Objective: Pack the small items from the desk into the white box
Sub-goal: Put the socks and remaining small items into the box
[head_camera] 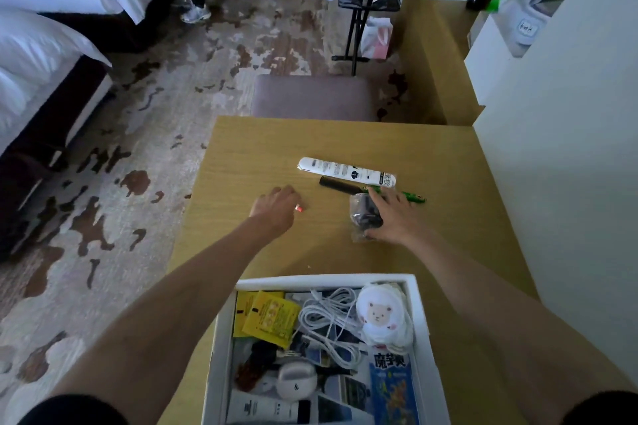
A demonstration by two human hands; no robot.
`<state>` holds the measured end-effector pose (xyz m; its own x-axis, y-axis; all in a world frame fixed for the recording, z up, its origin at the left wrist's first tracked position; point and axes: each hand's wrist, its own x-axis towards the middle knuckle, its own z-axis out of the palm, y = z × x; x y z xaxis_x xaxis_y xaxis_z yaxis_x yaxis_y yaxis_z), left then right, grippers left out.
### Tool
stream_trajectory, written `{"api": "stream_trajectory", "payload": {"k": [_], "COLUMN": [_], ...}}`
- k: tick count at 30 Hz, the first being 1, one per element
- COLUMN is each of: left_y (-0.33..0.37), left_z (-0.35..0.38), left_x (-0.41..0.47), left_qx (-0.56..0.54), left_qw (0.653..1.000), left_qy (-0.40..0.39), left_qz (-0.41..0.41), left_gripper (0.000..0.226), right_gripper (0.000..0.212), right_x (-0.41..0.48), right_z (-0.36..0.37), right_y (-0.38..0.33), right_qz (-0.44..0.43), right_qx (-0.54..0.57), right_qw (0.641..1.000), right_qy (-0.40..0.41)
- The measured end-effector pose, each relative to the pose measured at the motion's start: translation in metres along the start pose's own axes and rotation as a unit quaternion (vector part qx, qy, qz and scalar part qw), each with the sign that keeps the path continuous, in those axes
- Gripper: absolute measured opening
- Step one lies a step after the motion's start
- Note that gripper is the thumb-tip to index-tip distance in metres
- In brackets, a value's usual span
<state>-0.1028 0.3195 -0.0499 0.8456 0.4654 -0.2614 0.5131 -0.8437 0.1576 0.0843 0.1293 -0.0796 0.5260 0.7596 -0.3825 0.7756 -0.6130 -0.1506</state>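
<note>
**White box part-filled, both hands out on desk**

Head view: white box [419, 307] sits at the near desk [241, 148] edge, holding cables and packets. A small red-tipped item [299, 208] is pinched by the curled left hand [276, 209]. A clear bag of dark items [365, 216] is grasped by the right hand [393, 214]. White tube [345, 171], black comb [340, 186] and green pen [412, 197] lie just beyond.

The left hand [276, 209] pinches a small red thing [299, 208], and the right hand [393, 217] grips a clear bag [362, 214] on the tabletop [241, 155].
</note>
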Motion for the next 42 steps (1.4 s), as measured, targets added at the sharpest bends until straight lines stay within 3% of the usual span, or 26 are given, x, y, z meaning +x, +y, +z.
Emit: {"api": "stream_trajectory", "payload": {"k": [7,13,15,18,20,24,28,33,35,37,42], "left_y": [-0.018,-0.026,-0.025,-0.018,-0.010,0.009,0.021,0.030,0.033,0.033,0.034], "left_z": [0.024,0.032,0.030,0.017,0.006,-0.014,-0.028,-0.033,-0.029,-0.023,-0.010], "left_x": [0.026,0.022,0.013,-0.006,-0.023,-0.062,-0.098,-0.138,-0.155,-0.171,-0.198], "left_qx": [0.119,0.167,0.138,-0.015,-0.099,-0.156,-0.179,-0.198,-0.209,-0.210,-0.201], "left_qw": [0.991,0.984,0.987,0.994,0.984,0.961,0.944,0.929,0.926,0.926,0.934], "left_qy": [-0.034,0.032,0.054,0.100,0.135,0.194,0.235,0.268,0.269,0.267,0.258], "left_qz": [0.042,0.059,0.060,0.049,0.058,0.118,0.148,0.162,0.163,0.163,0.141], "left_gripper": [0.037,0.025,0.025,0.023,0.020,0.016,0.014,0.015,0.014,0.013,0.010], "right_gripper": [0.084,0.071,0.071,0.072,0.065,0.063,0.056,0.063,0.067,0.070,0.068], "right_x": [0.018,0.015,0.012,0.006,0.001,-0.018,-0.041,-0.097,-0.130,-0.163,-0.216], "right_z": [0.004,0.002,0.000,-0.002,-0.001,0.000,-0.017,-0.071,-0.088,-0.098,-0.085], "right_y": [0.004,0.003,0.001,0.000,0.001,-0.004,-0.005,-0.016,-0.018,-0.021,-0.039], "right_qz": [-0.009,-0.021,-0.035,-0.040,-0.046,-0.065,-0.051,-0.027,-0.063,-0.119,-0.192], "right_qx": [-0.103,-0.096,-0.116,-0.111,-0.070,0.004,0.024,0.277,0.335,0.322,0.138], "right_qw": [0.995,0.995,0.992,0.992,0.996,0.997,0.993,0.942,0.928,0.936,0.968], "right_qy": [-0.013,0.018,0.034,0.043,0.043,0.029,0.099,0.186,0.153,0.074,-0.089]}}
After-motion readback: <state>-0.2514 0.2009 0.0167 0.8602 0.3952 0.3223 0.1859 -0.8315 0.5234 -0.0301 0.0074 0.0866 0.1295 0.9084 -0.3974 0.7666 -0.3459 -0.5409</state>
